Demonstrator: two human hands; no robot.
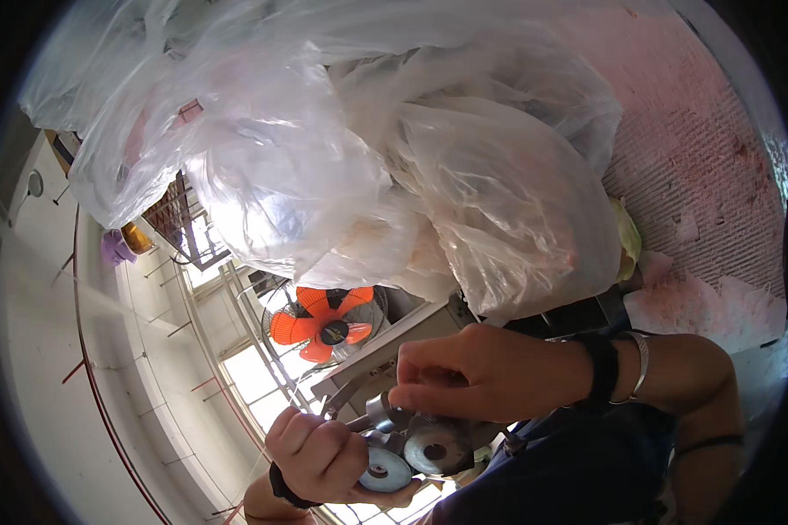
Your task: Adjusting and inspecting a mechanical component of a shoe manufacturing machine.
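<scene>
Hard to see: cloudy plastic bags (517, 210) blur their contents; the left forearm is cut off below.
Discs: two, a bluish disc (390, 479) and a greyer disc (452, 438), side by side at lower centre.
Fan: one, orange-bladed fan (334, 332).
Left hand (320, 455): fingers curled, thumb beneath the bluish disc; grip unclear.
Right hand (477, 376): knuckles bent, fingertips at a metal cylinder (380, 413); cannot tell whether they pinch it.

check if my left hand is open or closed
Closed: your left hand has its fingers curled in beside the pale disc.
</scene>
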